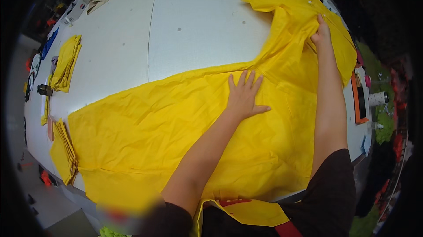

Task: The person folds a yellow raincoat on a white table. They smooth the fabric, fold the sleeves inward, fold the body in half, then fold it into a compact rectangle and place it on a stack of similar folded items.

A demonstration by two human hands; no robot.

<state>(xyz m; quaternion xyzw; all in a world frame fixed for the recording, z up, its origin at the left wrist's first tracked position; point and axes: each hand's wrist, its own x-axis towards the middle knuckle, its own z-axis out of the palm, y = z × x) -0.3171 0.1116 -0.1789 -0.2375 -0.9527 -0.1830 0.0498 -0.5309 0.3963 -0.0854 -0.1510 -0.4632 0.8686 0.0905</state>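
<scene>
— Your left hand point(243, 97) lies flat, fingers spread, pressing the big yellow sheet point(176, 135) onto the white table point(194, 21). Your right hand point(320, 34) reaches far out and pinches a bunched fold of it.

— So how do I do this well?

— Keep your flat hand heavy, I think, and pull the fold gently so the wrinkles go away.

— Where is there room?

— Up and to the left the table is bare. On the right, the sheet sits near the edge, close to an orange tray point(358, 100) and a white cup point(378, 99). Folded yellow stacks point(67, 63) lie far left.
</scene>
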